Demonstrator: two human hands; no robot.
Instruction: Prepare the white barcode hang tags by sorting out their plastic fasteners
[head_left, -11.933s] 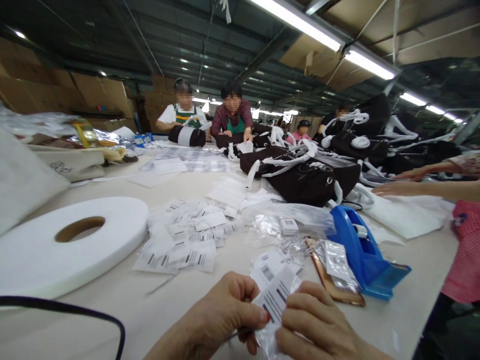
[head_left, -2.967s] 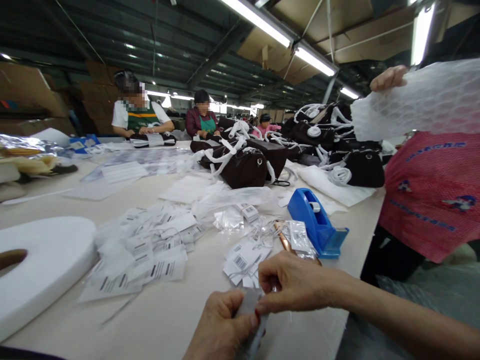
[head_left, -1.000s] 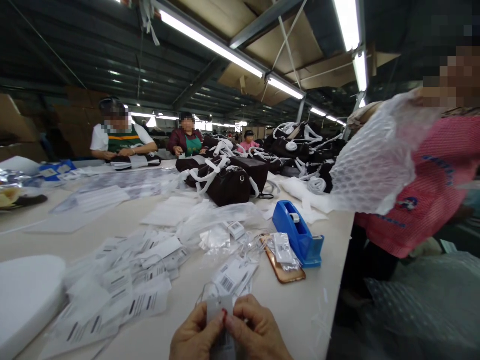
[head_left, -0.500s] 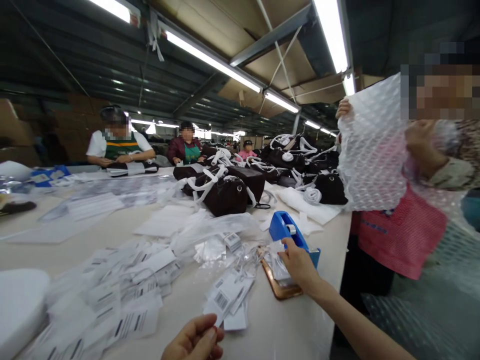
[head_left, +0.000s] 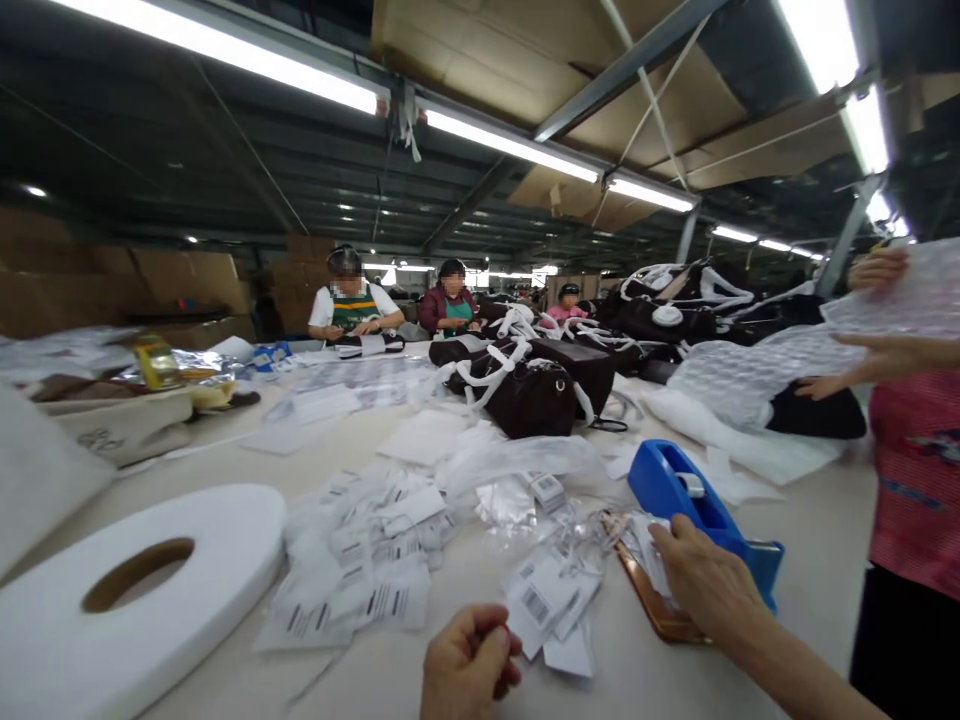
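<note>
My left hand (head_left: pixel 474 660) is closed near the table's front, thumb pressed to the bent fingers. Whatever it pinches, if anything, is hidden. Beside it lie several white barcode tags (head_left: pixel 541 597) with clear strings. My right hand (head_left: pixel 716 585) reaches in from the right, its fingers closed at the edge of a small whitish plastic packet (head_left: pixel 651 548). That packet rests on a copper-coloured flat object (head_left: pixel 651 606), partly covered by the hand. A blue tape dispenser (head_left: pixel 679 490) stands directly behind the right hand.
A large white roll (head_left: pixel 225 560) lies at left, near printed clear bags (head_left: pixel 375 560). Dark bags with white-wrapped handles (head_left: pixel 532 395) are piled behind. At right, a co-worker's hands (head_left: pixel 862 365) handle bubble wrap (head_left: pixel 727 370) over a dark bag. Other people sit across the table.
My view has swung left, bringing the whole white roll into sight. The co-worker's bubble wrap has come down onto the table. My hands keep nearly the same places among the tags and packets.
</note>
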